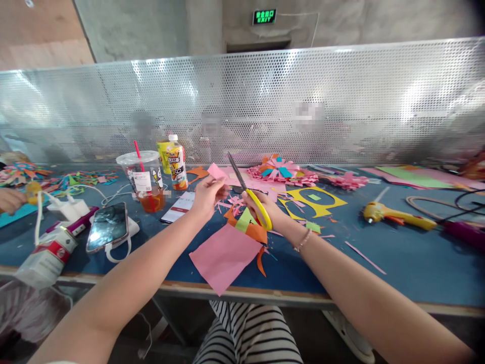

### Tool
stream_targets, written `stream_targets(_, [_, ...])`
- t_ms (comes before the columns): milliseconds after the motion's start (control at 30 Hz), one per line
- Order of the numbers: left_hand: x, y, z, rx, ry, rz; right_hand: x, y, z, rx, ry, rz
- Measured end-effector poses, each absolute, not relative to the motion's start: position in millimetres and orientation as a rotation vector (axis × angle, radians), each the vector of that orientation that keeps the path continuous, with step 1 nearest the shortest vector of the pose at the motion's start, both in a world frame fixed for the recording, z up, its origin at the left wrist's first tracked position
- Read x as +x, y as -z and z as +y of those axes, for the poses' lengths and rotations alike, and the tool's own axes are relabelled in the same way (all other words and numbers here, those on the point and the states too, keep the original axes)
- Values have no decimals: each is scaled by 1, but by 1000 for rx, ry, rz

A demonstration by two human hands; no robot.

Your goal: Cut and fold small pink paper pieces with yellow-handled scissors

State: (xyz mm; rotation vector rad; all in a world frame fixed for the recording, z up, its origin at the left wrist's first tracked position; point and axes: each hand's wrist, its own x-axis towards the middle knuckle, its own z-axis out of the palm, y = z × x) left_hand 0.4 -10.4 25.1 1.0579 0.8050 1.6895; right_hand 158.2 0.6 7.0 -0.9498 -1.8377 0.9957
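Note:
Between its thumb and fingers my left hand [209, 196] pinches a small piece of pink paper [215, 172], raised above the table. My right hand [270, 208] is closed round the yellow handles of a pair of scissors [261, 208]. Their dark blades point up and away, to the right of the pink piece and apart from it. Below the hands lies a larger pink paper sheet [226, 257], near the table's front edge. Orange and green scraps [247, 222] sit just behind it, partly hidden by my right hand.
A drink cup [141, 179], a tea bottle [177, 164] and phones stand or lie at left. Pink paper fringes [282, 172], a yellow cut-out sheet [322, 199] and a yellow glue gun [397, 215] are at right. Another person's hand [11, 199] is far left. A perforated metal screen [242, 101] stands behind.

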Motion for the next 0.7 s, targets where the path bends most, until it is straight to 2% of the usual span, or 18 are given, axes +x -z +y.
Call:
stream_targets(200, [2,-22,-14,1179,-1585,813,158,-14,-2,-782,-1179,-1658])
stream_targets(467, [1,-22,-11,1183,-1596,569,160,-14,-1,-802,-1207,-1696])
stream_targets(700, [1,-20,-10,1354,-1584,763,167,-14,8,-866,-1217,-1802])
